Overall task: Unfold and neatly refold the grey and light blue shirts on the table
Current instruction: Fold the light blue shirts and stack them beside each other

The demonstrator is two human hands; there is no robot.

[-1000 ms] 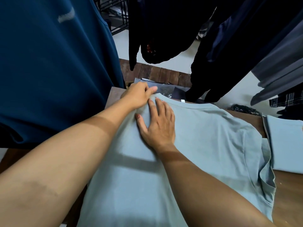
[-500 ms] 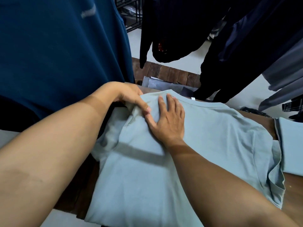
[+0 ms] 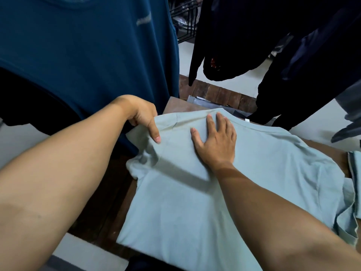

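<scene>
A light blue shirt (image 3: 195, 202) is laid on the wooden tabletop (image 3: 174, 106), filling the view from the centre out to 5 o'clock. The cloth is plain, pale and matte, and only lightly creased. The neckline is turned to 12 o'clock, away from the person. One short sleeve is bunched at the shirt's 9 o'clock side, and the other is rumpled at its 3 o'clock side. A fold of the shoulder is raised at 10 o'clock.

That fold is pinched by the left hand (image 3: 142, 116), with the thumb on top of the cloth and the other fingers curled beneath it. The right hand (image 3: 216, 141) is pressed flat on the shirt just below the neckline, at 12 o'clock of the shirt. Its fingers are straight and slightly spread, and its thumb is held out toward the left hand.

A small white label (image 3: 247, 120) is seen at the neckline; no writing on it can be read. At 10 o'clock of the view a teal garment (image 3: 88, 55) is hung, marked with a pale logo (image 3: 144, 20) too blurred to read. Dark garments (image 3: 293, 55) are hung at 1 o'clock.
</scene>
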